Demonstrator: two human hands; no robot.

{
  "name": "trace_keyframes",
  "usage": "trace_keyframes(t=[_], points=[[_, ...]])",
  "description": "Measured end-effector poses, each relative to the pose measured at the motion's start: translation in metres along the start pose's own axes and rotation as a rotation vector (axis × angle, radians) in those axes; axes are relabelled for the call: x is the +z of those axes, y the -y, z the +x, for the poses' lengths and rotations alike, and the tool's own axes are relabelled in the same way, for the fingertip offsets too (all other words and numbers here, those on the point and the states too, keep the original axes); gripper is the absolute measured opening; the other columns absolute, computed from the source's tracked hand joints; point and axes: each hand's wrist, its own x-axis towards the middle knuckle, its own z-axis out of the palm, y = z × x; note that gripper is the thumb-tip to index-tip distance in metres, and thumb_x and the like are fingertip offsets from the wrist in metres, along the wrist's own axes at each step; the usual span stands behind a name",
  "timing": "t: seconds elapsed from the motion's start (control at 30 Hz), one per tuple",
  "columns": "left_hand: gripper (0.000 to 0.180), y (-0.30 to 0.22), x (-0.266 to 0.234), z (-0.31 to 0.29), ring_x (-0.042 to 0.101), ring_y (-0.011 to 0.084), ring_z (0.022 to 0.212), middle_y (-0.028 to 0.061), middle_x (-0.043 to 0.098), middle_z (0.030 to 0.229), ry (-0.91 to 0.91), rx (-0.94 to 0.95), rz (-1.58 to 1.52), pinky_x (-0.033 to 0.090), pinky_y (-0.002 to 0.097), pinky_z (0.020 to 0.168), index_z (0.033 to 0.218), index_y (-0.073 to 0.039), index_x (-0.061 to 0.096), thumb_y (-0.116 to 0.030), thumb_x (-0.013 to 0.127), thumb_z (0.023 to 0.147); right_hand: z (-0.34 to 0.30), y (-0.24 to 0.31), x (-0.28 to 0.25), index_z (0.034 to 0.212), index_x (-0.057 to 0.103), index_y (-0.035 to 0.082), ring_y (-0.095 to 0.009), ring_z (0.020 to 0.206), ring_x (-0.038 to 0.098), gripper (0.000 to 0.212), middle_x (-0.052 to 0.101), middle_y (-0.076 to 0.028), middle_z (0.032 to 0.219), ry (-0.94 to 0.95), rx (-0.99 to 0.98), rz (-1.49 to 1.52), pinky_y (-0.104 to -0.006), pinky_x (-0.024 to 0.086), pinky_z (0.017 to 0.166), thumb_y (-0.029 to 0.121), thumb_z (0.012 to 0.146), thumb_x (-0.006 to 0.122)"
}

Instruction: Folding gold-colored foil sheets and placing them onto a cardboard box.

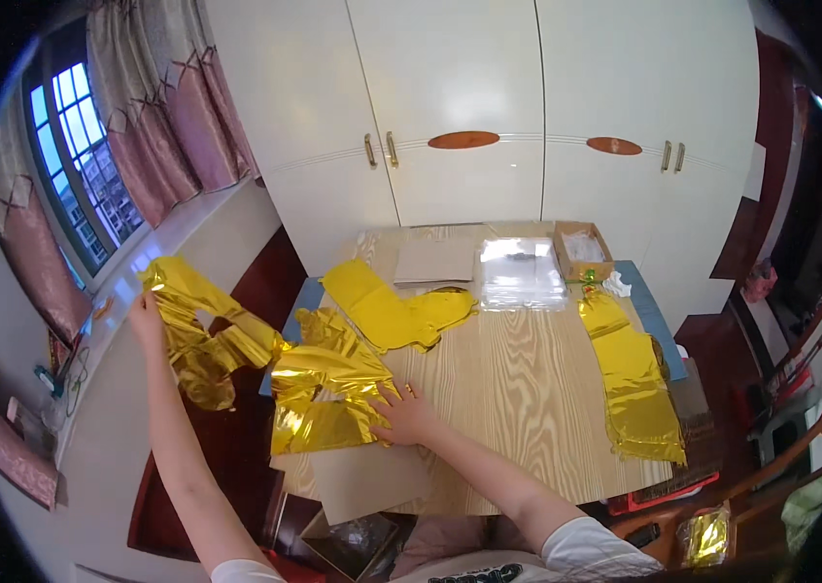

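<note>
Out to the left, my left hand [146, 316] is raised with its fingers closed on the edge of a flat gold foil balloon [226, 335], which hangs crumpled past the table's left side. My right hand [406, 420] lies with fingers apart on gold foil [319, 398] at the table's near left. The two stretches of foil meet at the table edge; whether they are one piece I cannot tell. Under the near foil is a sheet of brown cardboard [367, 481], jutting over the front edge. Another flat gold foil balloon [387, 306] rests farther back.
On the wood-grain table [518, 418], more gold foil [636, 389] lies along the right side. At the back are a cardboard stack [433, 262], clear plastic bags [523, 275] and a small open box [583, 250]. White cabinets [460, 87] stand behind; a wooden chair [780, 476] is at right.
</note>
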Motion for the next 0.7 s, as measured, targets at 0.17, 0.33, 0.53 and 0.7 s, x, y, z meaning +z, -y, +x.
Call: trace_keyframes(t=[0.17, 0.33, 0.53, 0.7], points=[[0.035, 0.041, -0.016, 0.035, 0.061, 0.0214, 0.077, 0.0117, 0.065, 0.080, -0.286, -0.199, -0.414, 0.047, 0.0361, 0.071, 0.099, 0.003, 0.067, -0.030, 0.056, 0.094, 0.003, 0.008, -0.003, 0.151, 0.032, 0.021, -0.036, 0.146, 0.018, 0.071, 0.027, -0.011, 0.157, 0.009, -0.020, -0.008, -0.0537, 0.012, 0.117, 0.061, 0.093, 0.037], [0.039, 0.042, -0.077, 0.071, 0.063, 0.0198, 0.084, 0.0126, 0.069, 0.096, -0.467, -0.206, -0.349, 0.050, 0.0349, 0.076, 0.107, 0.005, 0.067, -0.031, 0.059, 0.094, 0.001, 0.004, 0.001, 0.149, 0.034, 0.021, -0.040, 0.145, 0.020, 0.071, 0.029, -0.013, 0.156, -0.017, -0.010, 0.016, -0.0552, 0.013, 0.117, 0.062, 0.092, 0.039], [0.042, 0.069, -0.154, 0.084, 0.064, 0.0212, 0.087, 0.0127, 0.070, 0.102, -0.574, -0.188, -0.203, 0.051, 0.0340, 0.077, 0.111, 0.004, 0.067, -0.034, 0.062, 0.092, 0.002, 0.007, 0.000, 0.149, 0.034, 0.022, -0.039, 0.145, 0.020, 0.070, 0.029, -0.013, 0.156, -0.026, -0.024, 0.032, -0.0548, 0.013, 0.117, 0.063, 0.092, 0.039], [0.037, 0.090, -0.197, 0.086, 0.065, 0.0216, 0.088, 0.0127, 0.068, 0.104, -0.622, -0.240, -0.583, 0.054, 0.0333, 0.075, 0.113, 0.002, 0.065, -0.029, 0.061, 0.094, 0.003, 0.003, 0.005, 0.148, 0.036, 0.021, -0.039, 0.145, 0.020, 0.070, 0.032, -0.012, 0.155, -0.032, 0.000, 0.006, -0.0552, 0.014, 0.117, 0.063, 0.092, 0.039]])
